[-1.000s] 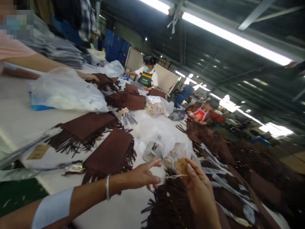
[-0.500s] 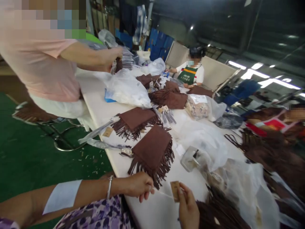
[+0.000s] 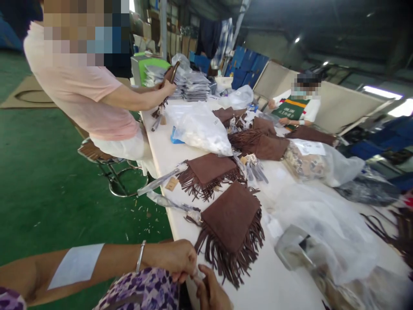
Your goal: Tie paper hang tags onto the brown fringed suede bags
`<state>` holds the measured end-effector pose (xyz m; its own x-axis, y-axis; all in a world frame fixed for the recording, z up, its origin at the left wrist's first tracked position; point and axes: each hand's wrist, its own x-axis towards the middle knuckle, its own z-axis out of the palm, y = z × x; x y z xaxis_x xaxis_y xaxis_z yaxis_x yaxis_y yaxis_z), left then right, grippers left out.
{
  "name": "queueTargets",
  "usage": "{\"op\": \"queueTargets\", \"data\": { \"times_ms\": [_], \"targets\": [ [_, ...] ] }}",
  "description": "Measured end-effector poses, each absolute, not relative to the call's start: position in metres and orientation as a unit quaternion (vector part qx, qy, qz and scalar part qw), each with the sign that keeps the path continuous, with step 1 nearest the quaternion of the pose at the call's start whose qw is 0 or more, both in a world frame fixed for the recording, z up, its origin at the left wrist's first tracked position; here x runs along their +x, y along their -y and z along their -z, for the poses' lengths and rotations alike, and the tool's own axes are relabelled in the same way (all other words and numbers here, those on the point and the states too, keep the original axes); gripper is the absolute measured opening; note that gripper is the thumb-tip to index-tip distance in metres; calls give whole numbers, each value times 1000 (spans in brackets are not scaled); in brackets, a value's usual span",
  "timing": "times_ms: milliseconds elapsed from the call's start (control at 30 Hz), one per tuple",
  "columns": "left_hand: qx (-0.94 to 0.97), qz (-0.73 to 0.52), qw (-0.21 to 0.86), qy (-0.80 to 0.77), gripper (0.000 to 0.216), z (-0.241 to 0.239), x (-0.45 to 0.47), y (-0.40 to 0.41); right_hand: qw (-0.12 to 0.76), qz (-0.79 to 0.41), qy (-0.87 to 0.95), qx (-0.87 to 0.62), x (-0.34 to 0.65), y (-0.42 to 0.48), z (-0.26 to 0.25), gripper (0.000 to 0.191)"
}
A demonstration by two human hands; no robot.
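My left hand [image 3: 174,259] is closed in a loose fist at the near edge of the white table [image 3: 167,159], fingers pinched on something small I cannot make out. My right hand [image 3: 211,292] sits just below it at the bottom edge, mostly cut off, fingers touching the left hand's fingertips. A brown fringed bag [image 3: 234,226] lies flat on the table right beside both hands. A second brown fringed bag [image 3: 208,172] with a paper tag [image 3: 171,184] lies further along.
A person in a pink shirt [image 3: 87,90] sits on a stool at the table's left, holding a brown bag strap. Another person in a green apron [image 3: 295,110] sits at the far end. Clear plastic bags [image 3: 200,129], more brown bags and stacked grey packets [image 3: 192,84] cover the table. Green floor lies to the left.
The view swung left and down. My hands came together at the table's near edge; the brown tag seen in my right hand before is no longer visible.
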<state>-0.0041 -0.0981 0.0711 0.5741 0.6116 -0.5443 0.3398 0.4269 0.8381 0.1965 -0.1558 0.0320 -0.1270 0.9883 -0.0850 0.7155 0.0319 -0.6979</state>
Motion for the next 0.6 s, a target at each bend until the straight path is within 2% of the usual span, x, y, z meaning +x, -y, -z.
{"op": "queueTargets", "data": {
  "times_ms": [133,200,267,333,433,500,600],
  "targets": [
    [510,-98,741,-426,22,-69,-17,91,224,-301,692,-616,193,145,-42,55],
    [552,-100,696,-449,21,-75,-20,82,230,-309,697,-605,191,138,-50,51],
    [639,-138,565,-503,21,-83,-23,71,231,-325,702,-590,190,129,-60,46],
    [736,-184,369,-537,21,-92,-26,58,240,-331,704,-580,191,118,-69,40],
    [822,-160,132,-531,16,-95,-26,40,253,-324,705,-579,193,100,-83,32],
    [841,-112,57,-526,14,-90,-24,31,245,-324,709,-576,194,90,-92,29],
    [848,-87,20,-522,6,-80,-22,25,230,-328,719,-568,191,77,-106,26]
  ]
}}
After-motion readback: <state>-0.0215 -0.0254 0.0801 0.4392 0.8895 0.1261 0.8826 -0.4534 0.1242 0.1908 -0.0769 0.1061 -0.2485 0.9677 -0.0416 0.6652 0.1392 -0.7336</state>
